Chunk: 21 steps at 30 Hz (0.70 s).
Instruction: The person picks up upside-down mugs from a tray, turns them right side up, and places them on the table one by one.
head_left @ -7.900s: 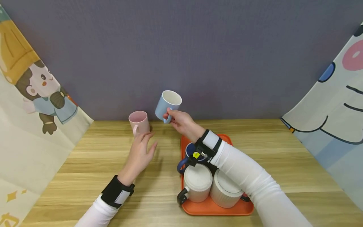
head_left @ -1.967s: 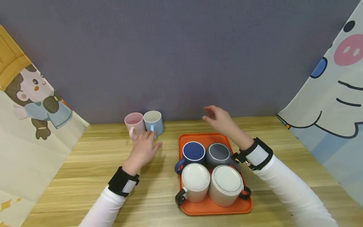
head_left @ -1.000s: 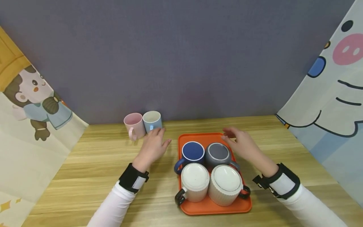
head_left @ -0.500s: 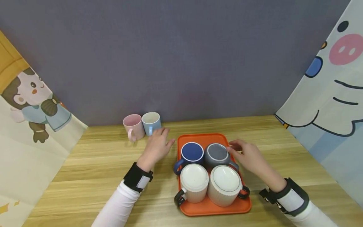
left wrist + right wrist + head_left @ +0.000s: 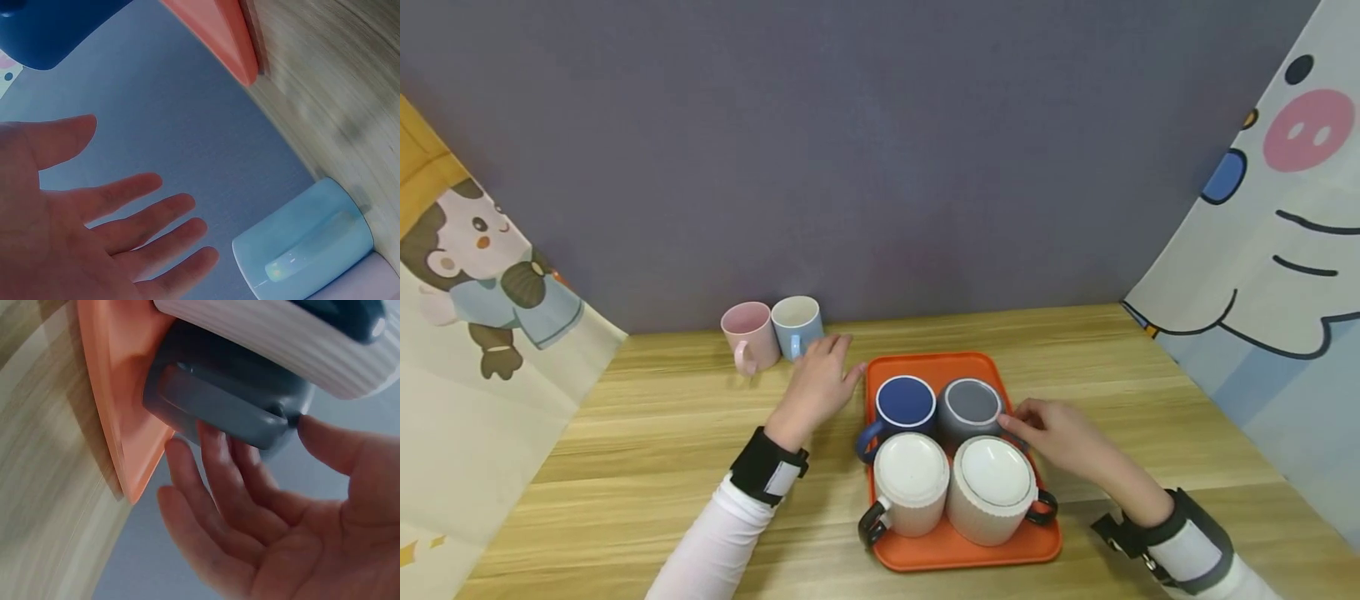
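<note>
My right hand (image 5: 1063,433) is at the grey mug (image 5: 973,407), which sits upside down on the orange tray (image 5: 951,365). In the right wrist view the thumb touches the mug near the end of its handle (image 5: 219,409). The other fingers are loosely bent, with some fingertips at the handle's edge. My left hand (image 5: 818,379) hovers over the table between tray and light blue mug (image 5: 797,323), fingers spread and holding nothing. That mug stands upright beside a pink mug (image 5: 751,333).
A navy mug (image 5: 906,402) and two ribbed off-white mugs, the left one (image 5: 912,471) and the right one (image 5: 992,475), also lie upside down on the tray. A grey partition (image 5: 880,167) rises behind the wooden table (image 5: 647,450).
The light blue mug, earlier in my right hand, now stands beside the pink one. My right hand has come down to the grey mug. The left hand has shifted right, toward the tray.
</note>
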{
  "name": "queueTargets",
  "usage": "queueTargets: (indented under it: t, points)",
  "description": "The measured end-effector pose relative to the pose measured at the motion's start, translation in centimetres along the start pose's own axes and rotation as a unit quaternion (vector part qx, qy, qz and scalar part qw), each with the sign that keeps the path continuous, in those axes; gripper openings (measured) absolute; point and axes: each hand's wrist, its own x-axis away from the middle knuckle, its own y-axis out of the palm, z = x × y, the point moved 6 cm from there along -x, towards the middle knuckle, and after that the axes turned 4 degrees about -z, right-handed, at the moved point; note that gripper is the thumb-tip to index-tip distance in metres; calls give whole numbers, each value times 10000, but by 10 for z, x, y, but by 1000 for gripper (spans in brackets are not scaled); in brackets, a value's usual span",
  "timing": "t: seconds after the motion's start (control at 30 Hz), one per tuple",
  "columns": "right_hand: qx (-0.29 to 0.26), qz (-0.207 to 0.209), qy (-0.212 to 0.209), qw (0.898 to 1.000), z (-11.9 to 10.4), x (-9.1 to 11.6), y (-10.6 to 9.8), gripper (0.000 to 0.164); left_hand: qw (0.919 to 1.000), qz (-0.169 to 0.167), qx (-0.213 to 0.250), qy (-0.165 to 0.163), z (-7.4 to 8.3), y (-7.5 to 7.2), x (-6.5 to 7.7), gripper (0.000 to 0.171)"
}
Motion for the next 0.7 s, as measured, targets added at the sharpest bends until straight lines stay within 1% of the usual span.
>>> queueTargets:
  t: [0.07,0.2,0.3,0.37,0.47,0.57,0.7]
  points:
    - [-12,-125,-138,9998,-1,2,2,32,10000,17,5,25,2,0,0,50]
    - [-110,-370,-350,9986,1,3,6,30,10000,-78,23,-4,5,3,-2,52]
    - [-336,-531,-481,9969,5,2,9,28,9999,-135,24,-13,5,5,-2,53]
    - [-590,-656,-539,9946,8,0,10,26,9999,-126,41,1,6,6,-1,52]
    - [-1100,-905,-574,9881,14,-3,13,24,10000,-65,64,22,6,5,0,51]
    - [-1619,-1134,-486,9791,20,-6,15,24,10000,-10,62,48,7,3,0,50]
    - [-2003,-1368,-469,9690,24,-8,17,26,9999,-87,63,9,6,3,0,51]
